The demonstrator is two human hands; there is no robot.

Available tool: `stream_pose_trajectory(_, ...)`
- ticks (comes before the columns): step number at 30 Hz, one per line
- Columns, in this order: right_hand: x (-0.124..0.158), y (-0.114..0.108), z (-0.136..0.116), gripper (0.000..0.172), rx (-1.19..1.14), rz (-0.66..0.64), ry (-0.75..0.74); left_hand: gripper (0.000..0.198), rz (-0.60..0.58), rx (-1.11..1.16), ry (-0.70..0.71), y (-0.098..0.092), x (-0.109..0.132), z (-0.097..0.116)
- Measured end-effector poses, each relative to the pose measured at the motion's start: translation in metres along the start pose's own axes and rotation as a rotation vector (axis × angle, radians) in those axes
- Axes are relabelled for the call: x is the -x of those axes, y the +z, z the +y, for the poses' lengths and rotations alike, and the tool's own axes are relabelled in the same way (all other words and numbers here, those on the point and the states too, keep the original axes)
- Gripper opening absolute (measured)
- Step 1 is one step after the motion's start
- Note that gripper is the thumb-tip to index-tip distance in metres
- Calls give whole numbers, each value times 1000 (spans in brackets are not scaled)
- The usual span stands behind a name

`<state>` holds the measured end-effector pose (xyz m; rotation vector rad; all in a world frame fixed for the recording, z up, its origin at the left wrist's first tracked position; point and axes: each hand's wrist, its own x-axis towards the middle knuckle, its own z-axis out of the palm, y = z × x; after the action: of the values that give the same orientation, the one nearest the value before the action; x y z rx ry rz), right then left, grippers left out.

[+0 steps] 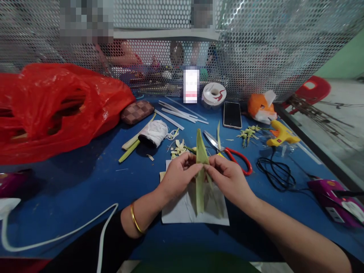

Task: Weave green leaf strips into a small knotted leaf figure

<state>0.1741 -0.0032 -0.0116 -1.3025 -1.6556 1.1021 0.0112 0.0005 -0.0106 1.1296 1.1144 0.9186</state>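
Both of my hands pinch a long pale green leaf strip (200, 151) that stands upright over a white sheet of paper (182, 214) on the blue table. My left hand (178, 178), with a gold bangle on its wrist, grips the strip from the left. From the right, my right hand (229, 178) grips the same strip with fingers pressed together. Red-handled scissors (236, 159) lie just behind my right hand. Small pale leaf scraps (179, 148) lie behind my left hand.
A red plastic bag (54, 106) fills the left side. A spool of white thread (155, 132), white strips (179, 113), a phone (232, 115), a yellow glue gun (281, 134) with black cable (274, 172), a tape roll (214, 93) and a perforated metal screen (256, 45) stand behind.
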Motion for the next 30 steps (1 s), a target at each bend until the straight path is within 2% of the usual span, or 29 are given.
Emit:
stream_pose_trajectory(6,-2,4,6,25,-62,-63,52,9,70,-111,74,2,2,-5)
stream_pose_trajectory(12,-3,6,2,26,-478,-178,301,13,82,-176,47,3,3,-8)
stream_pose_trajectory(17,-1,4,0,27,-629,-205,391,14,123,-296,95,0,0,-9)
stream_pose_trajectory(24,3,-3,-7,24,-663,-277,353,14,182,-219,41,-4,-5,-13)
stream_pose_trajectory(30,8,-11,-16,17,-849,-399,282,12,225,-176,-35,-4,-10,-16)
